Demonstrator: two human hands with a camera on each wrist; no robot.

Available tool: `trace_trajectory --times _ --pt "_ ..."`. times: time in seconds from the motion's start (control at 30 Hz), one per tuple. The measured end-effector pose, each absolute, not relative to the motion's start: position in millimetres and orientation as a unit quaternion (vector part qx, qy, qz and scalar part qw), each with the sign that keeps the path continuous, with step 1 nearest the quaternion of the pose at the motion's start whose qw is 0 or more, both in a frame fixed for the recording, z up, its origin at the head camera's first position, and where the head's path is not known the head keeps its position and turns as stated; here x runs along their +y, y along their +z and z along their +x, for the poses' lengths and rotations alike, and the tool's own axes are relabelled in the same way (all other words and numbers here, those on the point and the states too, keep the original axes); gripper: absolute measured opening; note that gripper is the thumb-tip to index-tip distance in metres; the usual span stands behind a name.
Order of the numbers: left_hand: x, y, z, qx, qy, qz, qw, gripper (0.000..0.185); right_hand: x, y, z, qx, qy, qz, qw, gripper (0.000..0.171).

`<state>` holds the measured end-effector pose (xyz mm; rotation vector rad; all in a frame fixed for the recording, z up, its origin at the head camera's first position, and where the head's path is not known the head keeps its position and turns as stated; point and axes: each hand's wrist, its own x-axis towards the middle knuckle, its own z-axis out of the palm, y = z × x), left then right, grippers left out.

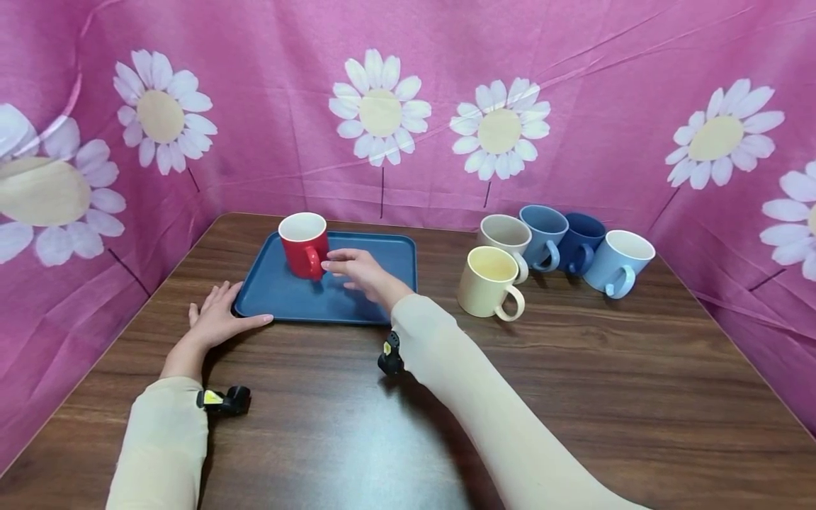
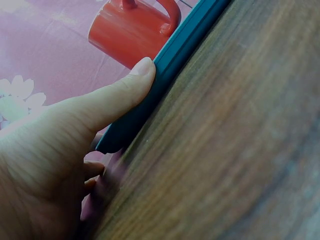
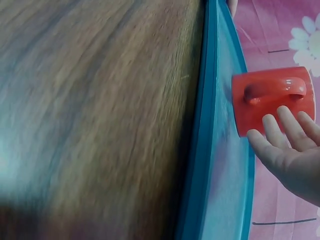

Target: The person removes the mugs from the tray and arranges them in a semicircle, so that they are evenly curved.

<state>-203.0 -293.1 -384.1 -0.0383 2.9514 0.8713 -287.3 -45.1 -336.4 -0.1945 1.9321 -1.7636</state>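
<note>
A red mug with a white inside stands upright on the left part of a blue tray, its handle turned toward the front right. My left hand is spread around the tray's front left corner; in the left wrist view the thumb lies along the tray's outer edge. Over the tray, my right hand reaches in from the right with loosely extended fingers. Its fingertips are right by the mug's handle, and the right wrist view shows them overlapping the mug's side.
On the right of the wooden table several mugs stand close together: yellow, greige, medium blue, dark blue and light blue. A pink daisy-printed cloth hangs behind and at both sides.
</note>
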Motion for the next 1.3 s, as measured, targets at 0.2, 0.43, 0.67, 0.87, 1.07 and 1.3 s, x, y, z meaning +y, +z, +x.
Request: trace_trajectory --times 0.2,0.43,0.67,0.87,1.07,1.3 --pt "-292.7 -383.8 -203.1 0.958 0.284 -0.015 0.033 0.098 -55.7 -340.5 -286.0 0.673 -0.689 -0.05 0.264 0.04" --pt "-291.2 -385.0 -202.4 0.958 0.286 -0.015 0.028 0.098 -67.1 -344.2 -281.9 0.644 -0.718 -0.026 0.263 0.037" --pt "-290.5 -387.4 -202.9 0.957 0.287 -0.016 0.028 0.099 -67.2 -345.5 -283.2 0.673 -0.698 -0.025 0.245 0.033" --pt "-293.7 -385.5 -202.2 0.958 0.284 -0.016 0.027 0.099 -61.2 -344.6 -282.4 0.717 -0.659 -0.041 0.222 0.027" --pt "-293.3 -385.1 -201.4 0.957 0.286 -0.015 0.031 0.098 -55.0 -345.6 -280.2 0.747 -0.628 -0.071 0.205 0.026" --pt "-293.4 -385.5 -201.8 0.958 0.285 -0.014 0.028 0.098 -47.2 -339.6 -275.0 0.738 -0.634 -0.064 0.223 0.02"
